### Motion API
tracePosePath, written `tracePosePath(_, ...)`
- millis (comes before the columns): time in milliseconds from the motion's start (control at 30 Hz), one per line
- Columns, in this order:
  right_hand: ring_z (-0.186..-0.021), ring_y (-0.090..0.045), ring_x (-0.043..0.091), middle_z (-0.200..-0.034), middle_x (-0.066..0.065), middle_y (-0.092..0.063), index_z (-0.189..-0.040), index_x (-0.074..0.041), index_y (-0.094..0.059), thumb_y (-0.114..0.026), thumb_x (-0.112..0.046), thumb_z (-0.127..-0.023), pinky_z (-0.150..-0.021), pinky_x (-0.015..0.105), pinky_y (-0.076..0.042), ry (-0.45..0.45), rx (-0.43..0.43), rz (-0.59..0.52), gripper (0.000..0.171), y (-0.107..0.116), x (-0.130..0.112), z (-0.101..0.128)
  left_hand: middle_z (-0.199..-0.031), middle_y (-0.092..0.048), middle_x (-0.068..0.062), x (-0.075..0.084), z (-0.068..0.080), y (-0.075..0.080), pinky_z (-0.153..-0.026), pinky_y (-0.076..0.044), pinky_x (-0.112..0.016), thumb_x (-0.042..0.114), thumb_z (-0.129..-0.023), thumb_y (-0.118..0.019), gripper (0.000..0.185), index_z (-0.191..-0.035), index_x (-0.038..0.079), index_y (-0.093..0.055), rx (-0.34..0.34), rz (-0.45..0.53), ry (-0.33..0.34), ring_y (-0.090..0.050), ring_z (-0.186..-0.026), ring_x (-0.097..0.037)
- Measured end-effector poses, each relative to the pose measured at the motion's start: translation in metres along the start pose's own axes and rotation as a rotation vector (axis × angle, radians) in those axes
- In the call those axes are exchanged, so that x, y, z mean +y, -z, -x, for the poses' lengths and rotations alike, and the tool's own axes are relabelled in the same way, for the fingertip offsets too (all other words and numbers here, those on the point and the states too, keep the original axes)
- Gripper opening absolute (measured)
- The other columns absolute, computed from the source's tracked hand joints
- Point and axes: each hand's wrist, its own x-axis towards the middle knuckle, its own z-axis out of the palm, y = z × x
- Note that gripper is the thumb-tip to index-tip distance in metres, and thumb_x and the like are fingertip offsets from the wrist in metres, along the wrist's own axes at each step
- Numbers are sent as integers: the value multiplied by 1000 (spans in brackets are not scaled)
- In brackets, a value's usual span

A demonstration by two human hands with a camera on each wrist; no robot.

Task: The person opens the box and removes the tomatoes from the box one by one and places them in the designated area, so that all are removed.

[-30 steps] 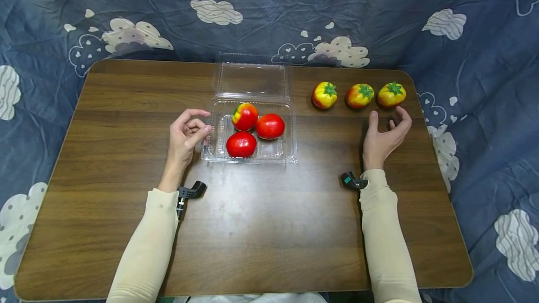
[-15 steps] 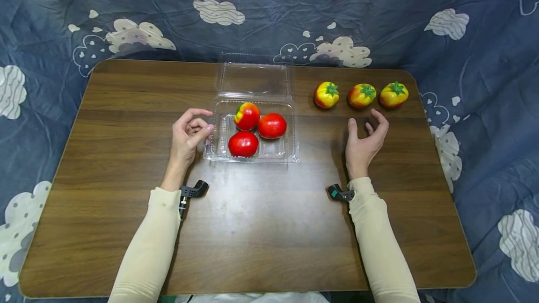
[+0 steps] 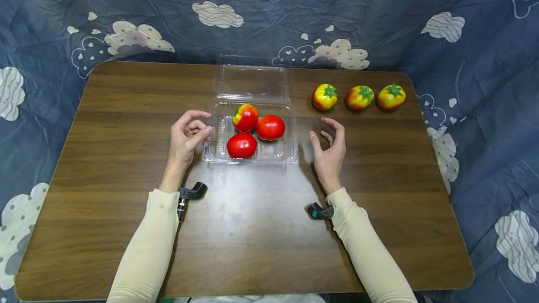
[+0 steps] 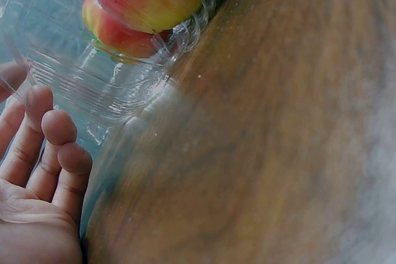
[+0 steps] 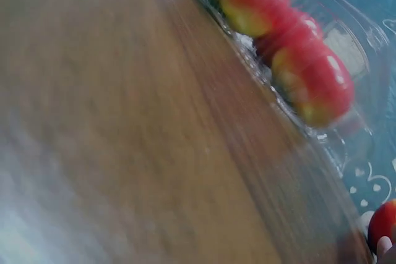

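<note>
Left hand (image 3: pixel 185 137) sits loosely curled, empty, fingertips right at the clear tray (image 3: pixel 290 153)'s left edge. Right hand (image 3: pixel 329 151) hangs open and empty just right of it. Tray's lid is flipped back, with three red tomatoes (image 3: pixel 270 127) inside.

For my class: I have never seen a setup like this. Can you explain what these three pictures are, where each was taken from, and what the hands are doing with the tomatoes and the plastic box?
No machine here: a person in cream sleeves works with bare hands, wearing three cameras. The wide picture comes from the head camera, looking down at a wooden table. The two blurry close-ups come from small cameras strapped to each wrist.

On the table sits a clear plastic box with its lid folded open behind it. Three red tomatoes lie inside. Three yellow-red tomatoes stand in a row at the far right.

The left hand is at the box's left edge, fingers curled; whether it actually grips the rim is hard to tell. The right hand hovers beside the box's right edge, fingers loosely curled, holding nothing.
</note>
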Motion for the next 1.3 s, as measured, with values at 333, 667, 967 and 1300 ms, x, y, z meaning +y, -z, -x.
tracePosePath(333,-132,-54,44,-139,27,-58,-138,11,-54,-74,0,-92,-106,67,-46,-3,-78,16,51,-4,-6,2,-67,-69,-7,0,1,-2,-45,-52,-22,-21,-86,-64,32,-118,-20,-59,30,-4,13,-58,-47,-13)
tracePosePath(667,-132,-51,50,-141,31,-55,-139,12,-53,-74,4,-91,-107,69,-45,53,-155,1,54,-25,-21,3,-67,-69,-7,1,1,-1,-45,-51,-22,-22,-86,-64,33,-118,-21,-59,29,5,6,-58,-47,-14)
tracePosePath(967,-134,-52,31,-143,15,-60,-141,-1,-60,-79,-6,-88,-110,59,-47,147,-259,153,57,-36,-5,-5,-67,-65,-13,1,1,1,-47,-50,-22,-18,-87,-67,33,-119,-19,-59,-4,3,10,-56,-49,-16)
tracePosePath(1300,-137,-48,25,-139,9,-64,-131,-8,-72,-79,-24,-88,-116,48,-40,247,-441,347,46,-49,-20,-20,-67,-66,-10,2,0,2,-47,-50,-22,-17,-87,-68,34,-120,-18,-60,-5,-15,0,-55,-47,-18)
